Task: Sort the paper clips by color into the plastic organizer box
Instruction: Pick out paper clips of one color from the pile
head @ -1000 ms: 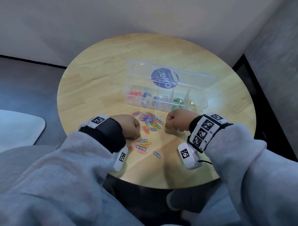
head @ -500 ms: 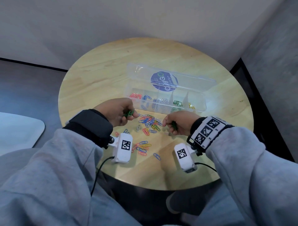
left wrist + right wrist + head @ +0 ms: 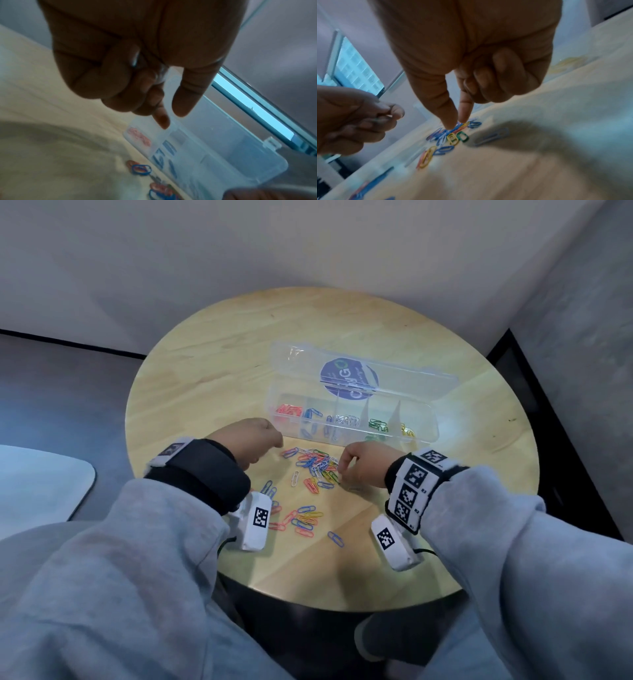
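Whether the left hand (image 3: 251,440) holds anything cannot be told: its curled fingers (image 3: 120,86) hide the palm, and a dark sliver between them in the right wrist view is too blurred to name. The right hand's fingers (image 3: 452,121) cover the clip they touch in the paper clip pile (image 3: 317,465). Beside the pile, the organizer box (image 3: 424,433) contents smear in the left wrist view.
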{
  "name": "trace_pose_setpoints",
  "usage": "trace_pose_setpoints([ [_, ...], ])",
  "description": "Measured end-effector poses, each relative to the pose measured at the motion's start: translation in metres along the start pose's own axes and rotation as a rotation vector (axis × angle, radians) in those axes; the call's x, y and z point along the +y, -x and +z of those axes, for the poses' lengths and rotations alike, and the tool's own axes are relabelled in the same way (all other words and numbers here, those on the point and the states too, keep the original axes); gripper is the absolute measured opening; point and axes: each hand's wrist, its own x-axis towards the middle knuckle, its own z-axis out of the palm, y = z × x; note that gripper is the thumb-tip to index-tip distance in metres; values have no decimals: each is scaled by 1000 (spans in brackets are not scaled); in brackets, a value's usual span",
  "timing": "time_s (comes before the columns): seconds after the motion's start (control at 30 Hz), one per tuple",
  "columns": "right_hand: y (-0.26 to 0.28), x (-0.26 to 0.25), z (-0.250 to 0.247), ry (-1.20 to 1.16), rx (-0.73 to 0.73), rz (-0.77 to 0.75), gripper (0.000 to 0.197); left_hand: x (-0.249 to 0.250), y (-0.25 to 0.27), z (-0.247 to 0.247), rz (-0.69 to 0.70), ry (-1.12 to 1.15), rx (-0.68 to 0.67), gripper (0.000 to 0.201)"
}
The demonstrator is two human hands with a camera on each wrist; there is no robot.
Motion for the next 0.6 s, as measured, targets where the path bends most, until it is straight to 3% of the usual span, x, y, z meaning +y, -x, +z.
trace_pose_setpoints([
  [0.13, -2, -5, 8, 138, 97, -57, 10, 0, -2, 13, 132, -337, 20, 10],
  [0.23, -3, -10, 11, 259, 97, -86, 8, 4, -4, 18, 167, -413, 42, 7],
  [0.33, -3, -12, 10, 380, 48, -72, 13, 11, -5, 23, 185, -461, 68, 17],
  [0.47, 1, -3, 9, 357, -13, -63, 3, 26, -7, 34, 232, -621, 39, 45],
  [0.6, 5, 11, 9, 294, -32, -75, 13, 37, -14, 44, 267, -769, 33, 42],
])
